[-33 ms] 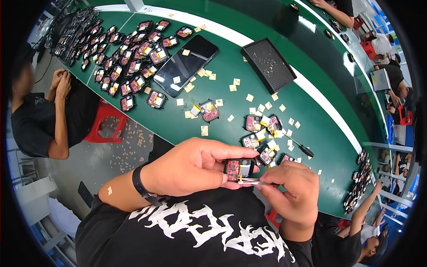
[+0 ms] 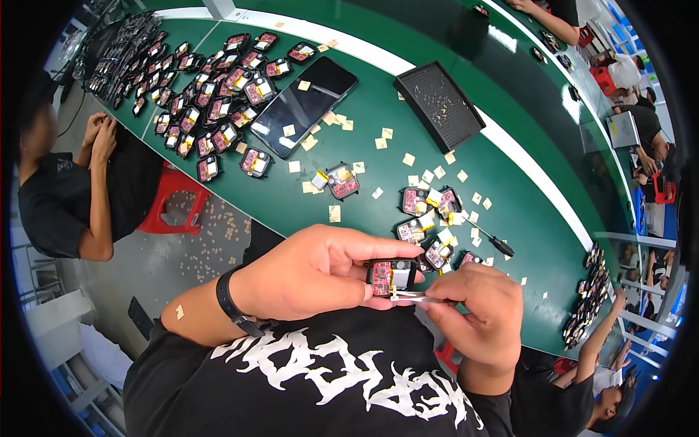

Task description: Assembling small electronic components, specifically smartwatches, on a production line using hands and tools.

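Observation:
My left hand (image 2: 313,273) is closed around a small black device casing (image 2: 381,279), open-faced with a red circuit board and a silver battery inside. Its thumb presses the near edge and the forefinger stretches along the far side. Metal tweezers (image 2: 416,297) are pinched in my right hand (image 2: 477,309), coming in from the right. Their tips meet a small pale yellowish piece (image 2: 394,293) at the casing's near edge; whether it is a tab or a sticker I cannot tell. Just beyond my hands lies a cluster of similar casings (image 2: 438,253) with yellow-taped batteries.
Many more casings (image 2: 218,109) crowd the green table's left side beside a dark phone (image 2: 306,105). Small beige squares (image 2: 409,159) lie scattered. A black tray (image 2: 440,105) stands farther back; a screwdriver (image 2: 501,246) lies right. A person (image 2: 73,182) sits at left.

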Demonstrator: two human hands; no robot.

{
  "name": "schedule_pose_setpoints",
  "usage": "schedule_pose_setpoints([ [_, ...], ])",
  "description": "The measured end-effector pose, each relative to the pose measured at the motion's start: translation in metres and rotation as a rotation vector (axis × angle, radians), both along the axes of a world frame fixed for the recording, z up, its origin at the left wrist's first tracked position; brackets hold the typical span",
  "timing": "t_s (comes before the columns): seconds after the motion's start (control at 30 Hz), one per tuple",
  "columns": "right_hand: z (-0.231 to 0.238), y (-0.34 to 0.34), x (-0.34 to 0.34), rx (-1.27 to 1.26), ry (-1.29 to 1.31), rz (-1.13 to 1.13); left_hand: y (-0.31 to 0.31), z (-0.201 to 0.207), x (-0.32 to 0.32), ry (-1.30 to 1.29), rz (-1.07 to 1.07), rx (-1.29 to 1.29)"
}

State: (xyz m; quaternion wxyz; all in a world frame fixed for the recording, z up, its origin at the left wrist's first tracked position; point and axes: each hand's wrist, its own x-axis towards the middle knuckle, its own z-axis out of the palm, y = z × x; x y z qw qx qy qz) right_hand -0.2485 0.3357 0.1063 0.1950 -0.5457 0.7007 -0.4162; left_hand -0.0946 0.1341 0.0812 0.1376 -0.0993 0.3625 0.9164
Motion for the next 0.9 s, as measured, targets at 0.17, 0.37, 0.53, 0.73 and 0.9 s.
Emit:
schedule_pose_setpoints([
  [0.17, 0.004, 0.0, 0.002, 0.029, 0.008, -0.005, 0.0, -0.001, 0.0, -0.02, 0.022, 0.053],
  [0.37, 0.009, -0.003, 0.004, 0.02, 0.044, 0.004, -0.003, 0.0, 0.001, -0.047, -0.002, 0.059],
  [0.53, 0.008, -0.003, 0.006, 0.025, 0.024, -0.014, -0.003, -0.005, 0.005, -0.054, 0.009, 0.149],
  [0.73, 0.002, 0.001, 0.007, 0.075, -0.066, -0.054, 0.0, -0.011, 0.007, -0.032, 0.031, 0.186],
  [0.9, 0.0, -0.001, 0.012, 0.081, -0.211, -0.121, 0.003, -0.014, 0.01, -0.039, 0.068, 0.223],
])
